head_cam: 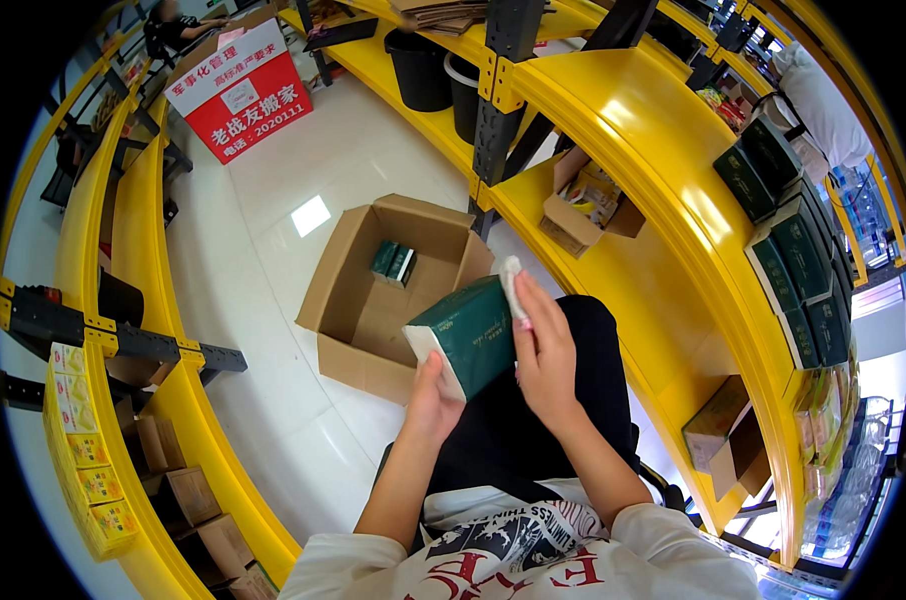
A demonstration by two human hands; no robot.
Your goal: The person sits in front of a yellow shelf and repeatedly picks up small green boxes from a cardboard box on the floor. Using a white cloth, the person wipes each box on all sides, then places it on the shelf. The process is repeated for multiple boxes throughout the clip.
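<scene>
A green and white soft pack (pixel 464 330), probably of paper tissues, is held tilted above my lap. My left hand (pixel 434 401) grips its lower white end. A white cloth or crumpled tissue (pixel 513 289) is in my right hand (pixel 546 345), which rests against the pack's right end. Below and beyond the pack, an open cardboard box (pixel 336 262) stands on the floor with its flaps spread. Inside it, near the far left, lie small green and white packs (pixel 393 263). More green packs (pixel 798 247) are stacked on the yellow shelf to the right.
Yellow metal shelves (pixel 633 112) curve along the right, and others (pixel 134 225) along the left. A small open carton (pixel 573 217) sits on the lower right shelf. Black bins (pixel 419 71) stand further back. A red and white sign box (pixel 239 94) and a seated person (pixel 182 26) are at the far left.
</scene>
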